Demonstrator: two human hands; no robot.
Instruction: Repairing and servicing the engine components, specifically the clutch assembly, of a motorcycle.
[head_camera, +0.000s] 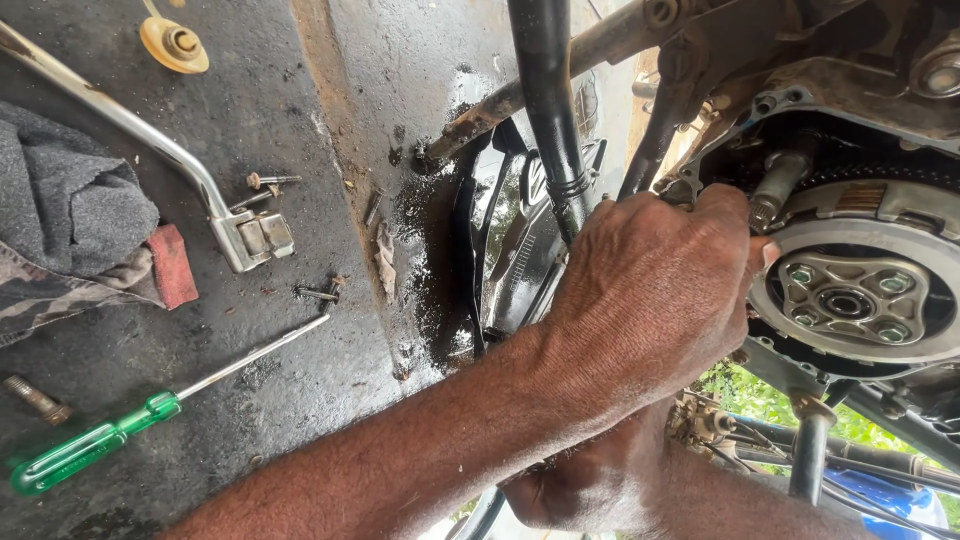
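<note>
The engine cover is off, the clutch (850, 295) exposed, bolts (318, 292) and screwdriver (150, 410) on the floor (300, 80). The left hand (650, 300) curls against the clutch; the right hand (600, 480) is mostly hidden.

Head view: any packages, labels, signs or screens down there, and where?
None that can be made out: no package, label, sign or screen.
What lies there is bare hardware: the green-handled screwdriver on the wet floor at lower left, a grey cloth at left, and the round clutch assembly at right, by the left hand.
</note>
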